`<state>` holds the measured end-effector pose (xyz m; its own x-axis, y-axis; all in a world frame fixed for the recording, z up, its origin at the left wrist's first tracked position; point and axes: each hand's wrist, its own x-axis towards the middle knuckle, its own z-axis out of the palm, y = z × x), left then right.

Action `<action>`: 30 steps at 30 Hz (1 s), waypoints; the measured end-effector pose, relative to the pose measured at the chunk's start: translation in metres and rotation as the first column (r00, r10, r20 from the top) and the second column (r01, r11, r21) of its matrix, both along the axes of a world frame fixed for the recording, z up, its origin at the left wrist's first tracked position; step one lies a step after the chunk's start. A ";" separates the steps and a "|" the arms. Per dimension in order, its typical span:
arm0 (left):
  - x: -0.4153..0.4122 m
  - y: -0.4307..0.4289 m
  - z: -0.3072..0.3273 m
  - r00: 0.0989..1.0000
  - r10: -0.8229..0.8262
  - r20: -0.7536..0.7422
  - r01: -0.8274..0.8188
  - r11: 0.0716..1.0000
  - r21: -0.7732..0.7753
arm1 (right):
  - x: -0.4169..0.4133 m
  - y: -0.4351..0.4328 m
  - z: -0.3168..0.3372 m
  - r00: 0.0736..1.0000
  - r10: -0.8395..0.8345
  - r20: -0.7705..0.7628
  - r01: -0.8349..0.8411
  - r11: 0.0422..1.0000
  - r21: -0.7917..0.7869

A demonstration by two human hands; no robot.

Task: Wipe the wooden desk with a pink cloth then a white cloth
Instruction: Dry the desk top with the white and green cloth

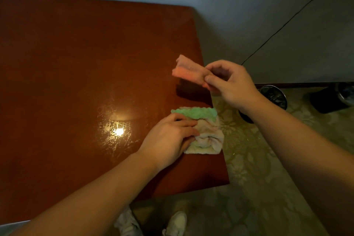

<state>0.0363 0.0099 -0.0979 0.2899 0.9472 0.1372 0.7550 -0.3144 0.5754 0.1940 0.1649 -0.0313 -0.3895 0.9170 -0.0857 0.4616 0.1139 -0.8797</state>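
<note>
The wooden desk (76, 63) fills my view, a bright glare on its gloss. My left hand (168, 140) lies near its right edge, fingers straight, pressing on a crumpled white cloth (209, 137) that has a green cloth (195, 113) just behind it. Farther back, over that same edge, my right hand (229, 82) pinches the folded pink cloth (188, 70) between thumb and fingers, lifted off the desk.

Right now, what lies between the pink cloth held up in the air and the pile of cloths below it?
Only bare wooden desk, darkened by the shadow of the pink cloth; the head view shows nothing else before the pile.
</note>
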 end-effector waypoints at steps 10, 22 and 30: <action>-0.021 0.040 0.005 0.999 0.045 -0.024 -0.046 0.998 -0.045 | 0.023 -0.024 0.022 0.994 0.043 -0.100 -0.057 0.988 -0.145; -0.047 0.073 0.004 0.995 0.095 -0.036 -0.097 0.993 -0.074 | 0.043 -0.068 0.004 0.965 0.262 0.029 -0.248 0.939 -0.237; -0.043 0.072 0.008 0.993 0.110 -0.034 -0.113 0.990 -0.087 | 0.039 -0.089 -0.019 0.823 0.480 0.304 -0.457 0.877 -0.148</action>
<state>-0.0069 0.0821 -0.0904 0.1841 0.9819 0.0440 0.7993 -0.1756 0.5747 0.2329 0.0760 -0.0500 -0.7108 0.6187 -0.3346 0.6248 0.3368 -0.7044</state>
